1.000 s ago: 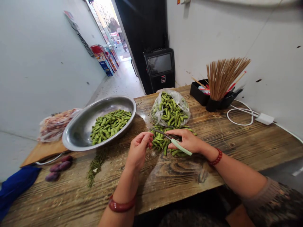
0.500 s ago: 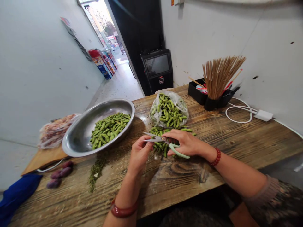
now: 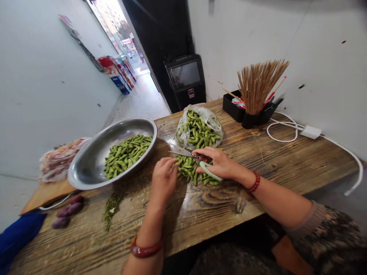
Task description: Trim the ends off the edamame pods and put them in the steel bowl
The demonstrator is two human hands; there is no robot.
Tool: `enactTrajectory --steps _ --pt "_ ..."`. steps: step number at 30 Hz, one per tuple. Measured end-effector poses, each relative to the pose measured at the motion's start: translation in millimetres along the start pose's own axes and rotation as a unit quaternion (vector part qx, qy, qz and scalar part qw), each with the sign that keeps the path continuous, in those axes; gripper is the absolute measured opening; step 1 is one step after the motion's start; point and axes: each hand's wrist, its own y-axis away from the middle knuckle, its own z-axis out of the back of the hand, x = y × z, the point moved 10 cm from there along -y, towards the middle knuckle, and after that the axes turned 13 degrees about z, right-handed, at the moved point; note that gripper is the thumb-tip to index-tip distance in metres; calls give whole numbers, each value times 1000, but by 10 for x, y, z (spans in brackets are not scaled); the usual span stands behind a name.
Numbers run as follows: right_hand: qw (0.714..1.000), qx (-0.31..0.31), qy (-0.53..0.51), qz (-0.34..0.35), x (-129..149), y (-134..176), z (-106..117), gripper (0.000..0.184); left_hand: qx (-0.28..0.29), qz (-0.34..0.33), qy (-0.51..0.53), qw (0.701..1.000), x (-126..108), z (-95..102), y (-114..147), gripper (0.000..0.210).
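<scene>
Green-handled scissors [image 3: 210, 172] are in my right hand [image 3: 222, 162], their blades pointing left and lying close together above a loose pile of edamame pods [image 3: 187, 167]. Just left of that pile is my left hand [image 3: 163, 180], with curled fingers and the thumb brought near the fingertips. Whatever is between those fingertips is too small to make out. Behind the pile, a clear plastic bag [image 3: 217, 128] stands open and full of edamame pods. To the left, a big steel basin [image 3: 91, 154] holds more edamame pods [image 3: 127, 156].
Small green trimmings [image 3: 110, 208] lie before the basin, with several purple fruits [image 3: 68, 211] and a blue cloth [image 3: 21, 238] farther left. A bag of meat [image 3: 59, 160] rests on a board [image 3: 46, 194]. Skewers [image 3: 258, 89] and a white cable [image 3: 311, 131] occupy the table's [image 3: 275, 172] back right.
My left hand has drawn away from the scissors, to the left. The scissor blades, apart before, are now nearly together. The whole view has shifted slightly.
</scene>
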Motion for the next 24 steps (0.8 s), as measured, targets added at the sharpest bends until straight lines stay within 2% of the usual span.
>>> enactTrajectory --steps 3,5,10,13,15,17,20,22,24 --pt "1000 6 -4 -6 16 5 -21 54 83 -41 -29 995 -115 -331 60 23" --pt "1000 5 -3 -8 20 7 -22 54 104 -48 -60 992 -134 -420 82 22" --pt "1000 4 -4 -4 29 13 -27 54 115 -19 -56 992 -56 -431 84 17" --pt "1000 5 0 -1 25 16 -36 52 120 17 14 993 5 -405 65 13" --pt "1000 5 2 1 15 16 -38 52 106 60 101 987 57 -322 35 9" --pt "1000 4 5 1 2 16 -35 52 99 130 214 963 144 -246 18 6" --pt "1000 7 11 4 -6 17 -38 53 122 231 353 898 236 -241 60 16" --pt "1000 17 21 8 -2 22 -51 54 133 264 411 862 236 -254 96 21" --pt "999 30 32 18 17 29 -75 57 133 269 445 844 217 -254 110 21"
